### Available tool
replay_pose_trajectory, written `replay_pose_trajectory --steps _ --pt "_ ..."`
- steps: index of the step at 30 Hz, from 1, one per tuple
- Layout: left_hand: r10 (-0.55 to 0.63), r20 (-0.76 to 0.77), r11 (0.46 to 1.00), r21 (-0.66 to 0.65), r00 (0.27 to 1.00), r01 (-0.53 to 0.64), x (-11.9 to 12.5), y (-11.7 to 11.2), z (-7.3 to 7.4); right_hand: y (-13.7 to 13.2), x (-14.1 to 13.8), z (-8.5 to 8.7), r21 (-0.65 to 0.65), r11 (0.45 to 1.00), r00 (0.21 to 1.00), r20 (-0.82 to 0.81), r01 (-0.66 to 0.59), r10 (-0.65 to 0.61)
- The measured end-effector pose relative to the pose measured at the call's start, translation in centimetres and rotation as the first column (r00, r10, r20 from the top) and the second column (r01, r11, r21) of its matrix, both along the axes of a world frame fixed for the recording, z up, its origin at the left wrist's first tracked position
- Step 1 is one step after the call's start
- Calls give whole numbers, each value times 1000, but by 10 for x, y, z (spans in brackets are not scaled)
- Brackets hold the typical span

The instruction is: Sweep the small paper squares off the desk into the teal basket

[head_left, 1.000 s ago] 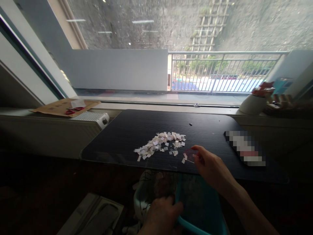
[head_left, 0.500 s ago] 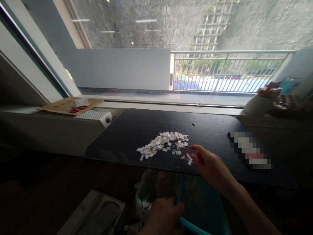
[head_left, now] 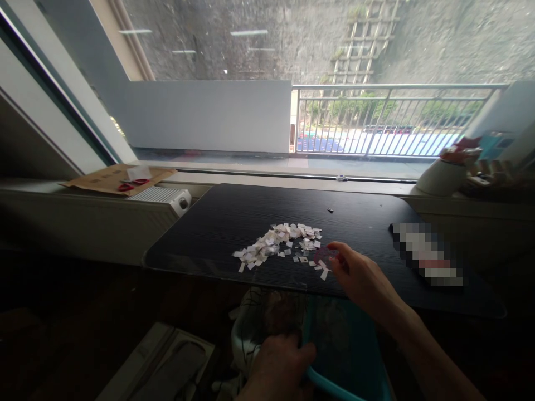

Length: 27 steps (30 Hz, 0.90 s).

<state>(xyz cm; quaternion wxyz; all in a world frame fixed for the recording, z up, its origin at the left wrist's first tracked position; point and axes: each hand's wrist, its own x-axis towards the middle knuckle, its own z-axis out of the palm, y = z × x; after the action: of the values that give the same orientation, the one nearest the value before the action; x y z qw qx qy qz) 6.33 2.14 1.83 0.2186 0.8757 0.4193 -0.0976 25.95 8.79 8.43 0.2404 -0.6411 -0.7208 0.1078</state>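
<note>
My right hand [head_left: 355, 270] hovers over the front of the black table [head_left: 200, 211], fingers curled. They pinch a thin, see-through pinkish piece [head_left: 324, 256], whose kind I cannot make out. A few small white paper pieces [head_left: 324, 273] lie just under it. To the left spreads a loose heap of small white paper pieces [head_left: 267, 245]. Below the table edge, my left hand [head_left: 280, 359] is closed at the rim of a turquoise bin [head_left: 334, 387]; its fingertips are partly hidden in shadow. Clear plastic film [head_left: 281, 281] shows faintly at the table edge above it.
A pixelated object [head_left: 430, 256] lies at the table's right. Red-handled scissors [head_left: 132, 185] rest on brown paper [head_left: 98, 181] on the left sill, above a white radiator [head_left: 167, 197]. A white pot [head_left: 441, 178] stands at the right. An open box [head_left: 167, 362] sits lower left.
My right hand has risen very slightly, and the pinkish piece shows more clearly at its fingertips. My left hand stays at the bin's rim; the paper heap looks the same.
</note>
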Motion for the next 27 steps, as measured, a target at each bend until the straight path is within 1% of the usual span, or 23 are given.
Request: replay_pose_trajectory --steps 3,8,12,20,23,27 --pt "-10 14 1000 -11 1000 10 0 0 1 -3 3 1 11 1000 1000 6 27 -27" --pt "-5 23 1000 -4 1000 5 2 0 1 0 0 4 10 1000 1000 27 14 -14" --pt "3 -6 1000 -19 1000 -4 2 1 0 1 -2 5 29 999 999 27 30 -30" --pt "3 -19 1000 -13 1000 -3 4 -1 1 -5 -24 1 -8 996 992 -83 -91 90" --pt "5 -11 1000 -20 1000 -6 3 -1 0 0 -25 2 13 998 996 -77 -55 56" --pt "-2 11 1000 -30 1000 2 2 1 0 6 -17 4 8 1000 1000 -14 -8 8"
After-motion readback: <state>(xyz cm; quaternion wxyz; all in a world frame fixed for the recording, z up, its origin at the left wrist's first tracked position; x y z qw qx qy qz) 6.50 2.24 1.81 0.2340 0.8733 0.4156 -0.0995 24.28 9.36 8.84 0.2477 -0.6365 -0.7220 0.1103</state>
